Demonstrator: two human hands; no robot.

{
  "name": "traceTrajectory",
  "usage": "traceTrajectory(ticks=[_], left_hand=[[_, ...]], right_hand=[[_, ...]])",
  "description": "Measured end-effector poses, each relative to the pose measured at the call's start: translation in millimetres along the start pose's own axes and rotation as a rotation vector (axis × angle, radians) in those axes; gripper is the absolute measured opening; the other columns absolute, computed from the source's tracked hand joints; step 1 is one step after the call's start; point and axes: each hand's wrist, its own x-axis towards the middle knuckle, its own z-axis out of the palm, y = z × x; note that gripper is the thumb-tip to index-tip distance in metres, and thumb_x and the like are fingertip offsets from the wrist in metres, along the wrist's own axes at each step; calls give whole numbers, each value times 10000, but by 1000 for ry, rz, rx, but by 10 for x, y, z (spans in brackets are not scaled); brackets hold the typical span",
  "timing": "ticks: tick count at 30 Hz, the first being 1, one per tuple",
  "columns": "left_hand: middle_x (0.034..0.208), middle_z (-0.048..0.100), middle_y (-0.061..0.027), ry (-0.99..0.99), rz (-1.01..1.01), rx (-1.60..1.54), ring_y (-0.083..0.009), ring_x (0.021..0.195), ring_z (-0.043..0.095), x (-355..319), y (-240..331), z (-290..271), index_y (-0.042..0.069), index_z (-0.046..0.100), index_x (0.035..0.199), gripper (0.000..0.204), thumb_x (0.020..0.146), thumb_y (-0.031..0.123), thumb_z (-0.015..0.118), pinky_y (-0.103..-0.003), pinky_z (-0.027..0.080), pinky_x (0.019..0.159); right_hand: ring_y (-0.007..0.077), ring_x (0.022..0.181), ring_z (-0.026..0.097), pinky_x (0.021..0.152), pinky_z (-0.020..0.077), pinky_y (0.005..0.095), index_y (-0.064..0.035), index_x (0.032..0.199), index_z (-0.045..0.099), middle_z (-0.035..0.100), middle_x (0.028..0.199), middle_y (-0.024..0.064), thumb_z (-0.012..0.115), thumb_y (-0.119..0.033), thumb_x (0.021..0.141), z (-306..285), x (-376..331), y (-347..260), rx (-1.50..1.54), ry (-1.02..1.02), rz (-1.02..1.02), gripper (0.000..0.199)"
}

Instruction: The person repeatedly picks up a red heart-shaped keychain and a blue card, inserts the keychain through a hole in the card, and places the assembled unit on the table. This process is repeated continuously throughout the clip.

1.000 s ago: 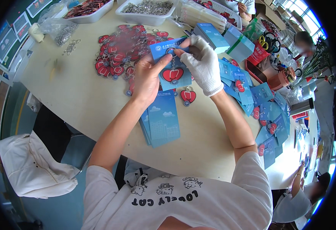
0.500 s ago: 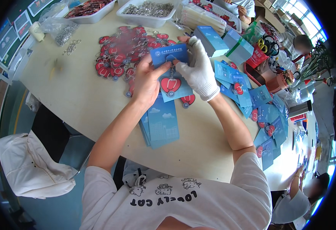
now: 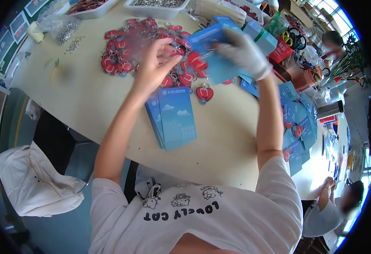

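Observation:
My right hand, in a white glove and smeared by motion, grips a blue card. A red heart-shaped keychain dangles at the card's left side. Bare and holding nothing, my left hand has its fingers apart and slightly curled, over the near edge of a pile of red heart keychains. Below it lies a small stack of blue cards with a cloud print. One red keychain rests alone just right of that stack.
Blue cards with keychains spread along the table's right side. Boxed blue cards stand behind. White bins of metal rings and red parts line the back. Yellow-handled pliers lie left. Other people sit at the right.
My right hand has moved right with the card and keychain, away from my left hand. The left hand has let go of the card and opened, uncovering the stack below.

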Motion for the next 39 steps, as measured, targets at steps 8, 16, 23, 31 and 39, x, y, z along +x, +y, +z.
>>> traceTrajectory(ticks=[8,16,23,31,39], left_hand=[[950,586,-107,-250,59,940,-309,940,540,-708,52,-182,41,546,984,492,721,375,794,-416,453,816],[932,589,-28,-110,-425,153,-136,870,541,-678,9,-327,66,527,991,359,749,138,783,-290,455,817],[921,672,-30,81,-340,-195,-66,797,602,-597,113,-546,23,637,1104,231,903,136,636,-215,448,689],[989,663,-48,72,-312,68,-82,861,612,-601,115,-464,-27,638,1086,252,949,178,583,-247,492,746],[952,645,-18,45,-209,217,-66,865,575,-646,27,-542,-20,643,1074,233,950,166,579,-233,462,748]], right_hand=[[286,1020,608,908,464,339,-51,1192,567,619,1128,129,648,-235,833,-800,-562,789,-826,322,291,412],[297,967,586,827,494,385,-95,922,672,597,1004,102,704,-136,742,546,-175,571,-277,-172,-229,187],[293,964,571,854,478,403,-70,895,648,590,1011,97,719,-77,688,773,-98,658,-212,-212,-333,219],[324,808,620,753,511,406,-43,1015,548,622,836,124,663,-25,738,769,-211,511,-227,-40,-366,301],[273,830,671,777,533,362,-56,1197,505,682,922,106,594,-46,809,688,-179,433,21,28,-49,398]])
